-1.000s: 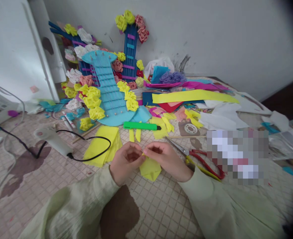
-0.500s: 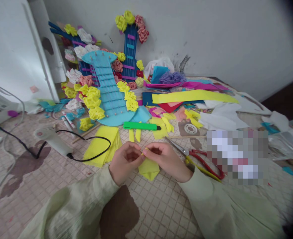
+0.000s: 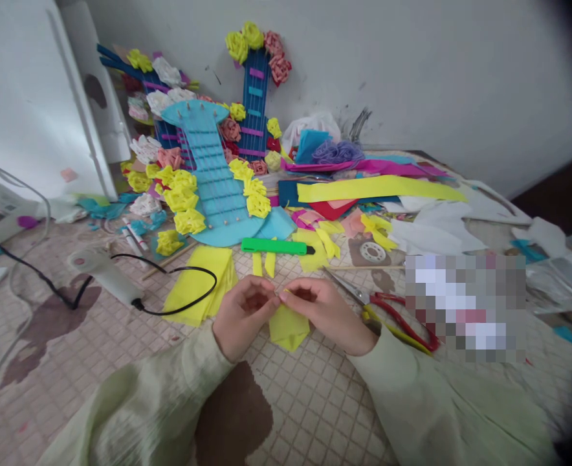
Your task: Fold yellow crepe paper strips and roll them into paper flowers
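Paper piece [image 3: 290,329], yellow and angular, extends nearward from left hand [image 3: 245,316] and right hand [image 3: 329,313], fingertips clamped on its far edge, presumably for control.

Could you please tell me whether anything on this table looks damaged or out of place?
Yes, the grid pattern on the tabletop breaks off at ragged brown patches, one beside the left sleeve, perhaps where its covering has worn away. Dark scuffs also mark the wall.

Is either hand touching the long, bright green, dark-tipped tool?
No: the green tool lies beyond the left hand and right hand, touching neither.
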Demonstrator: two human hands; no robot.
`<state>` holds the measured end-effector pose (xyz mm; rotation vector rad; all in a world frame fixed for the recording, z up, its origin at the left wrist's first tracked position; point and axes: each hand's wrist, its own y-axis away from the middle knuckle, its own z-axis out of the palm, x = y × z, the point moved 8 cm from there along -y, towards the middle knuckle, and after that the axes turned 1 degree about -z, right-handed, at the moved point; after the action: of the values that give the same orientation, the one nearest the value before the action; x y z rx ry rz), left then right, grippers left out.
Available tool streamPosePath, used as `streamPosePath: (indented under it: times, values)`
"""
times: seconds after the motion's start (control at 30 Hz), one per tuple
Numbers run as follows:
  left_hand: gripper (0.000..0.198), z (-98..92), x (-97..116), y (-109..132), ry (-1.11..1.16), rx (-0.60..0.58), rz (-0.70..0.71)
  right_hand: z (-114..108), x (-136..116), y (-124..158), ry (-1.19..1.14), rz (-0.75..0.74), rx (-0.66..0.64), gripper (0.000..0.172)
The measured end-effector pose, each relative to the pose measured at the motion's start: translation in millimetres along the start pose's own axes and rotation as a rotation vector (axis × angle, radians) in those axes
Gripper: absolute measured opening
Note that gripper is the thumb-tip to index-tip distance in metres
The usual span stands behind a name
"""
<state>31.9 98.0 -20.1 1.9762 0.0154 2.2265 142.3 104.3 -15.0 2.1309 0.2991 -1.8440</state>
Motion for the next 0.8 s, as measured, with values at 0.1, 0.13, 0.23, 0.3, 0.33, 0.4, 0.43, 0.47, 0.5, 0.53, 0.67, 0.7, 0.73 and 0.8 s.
streamPosePath:
  times: [0.1,0.13,0.23,0.3,0.33,0.4,0.43,0.47,0.5,0.53,0.67,0.7,0.73,0.8]
  values:
    - [0.017,1.1,3,1,-0.044,-0.019,0.05,0,1,0,-0.045,0.03,-0.003,0.015]
    - [0.016,1.3,3,2,-0.071,-0.025,0.075,0,1,1,-0.064,0.039,0.001,0.015]
    - [0.013,-0.2,4,4,-0.171,-0.025,0.146,-3,2,1,-0.132,0.061,0.024,0.015]
    - [0.013,-1.9,3,4,-0.22,-0.016,0.172,-7,4,0,-0.173,0.066,0.061,0.017]
    - [0.013,-2.4,2,4,-0.233,-0.014,0.177,-10,5,0,-0.19,0.066,0.088,0.019]
    - [0.013,-2.3,2,4,-0.235,-0.019,0.177,-15,7,-1,-0.219,0.069,0.14,0.021]
    - [0.013,-1.8,3,4,-0.228,-0.023,0.176,-17,8,-1,-0.231,0.073,0.155,0.022]
    - [0.013,-1.2,4,4,-0.219,-0.024,0.174,-18,8,-2,-0.243,0.077,0.161,0.022]
    - [0.013,-0.6,5,4,-0.21,-0.025,0.17,-18,8,-2,-0.25,0.079,0.158,0.022]
    - [0.013,0.3,7,4,-0.201,-0.028,0.163,-17,8,-2,-0.251,0.077,0.148,0.022]
    - [0.01,3.9,4,4,-0.192,-0.06,0.096,-12,3,-1,-0.228,0.056,0.105,0.02]
    - [0.009,4.0,3,4,-0.193,-0.064,0.08,-11,2,-1,-0.22,0.053,0.098,0.02]
    - [0.009,3.4,1,4,-0.195,-0.062,0.069,-11,2,0,-0.211,0.051,0.094,0.02]
    - [0.011,1.5,-2,3,-0.2,-0.053,0.055,-12,2,0,-0.191,0.046,0.1,0.02]
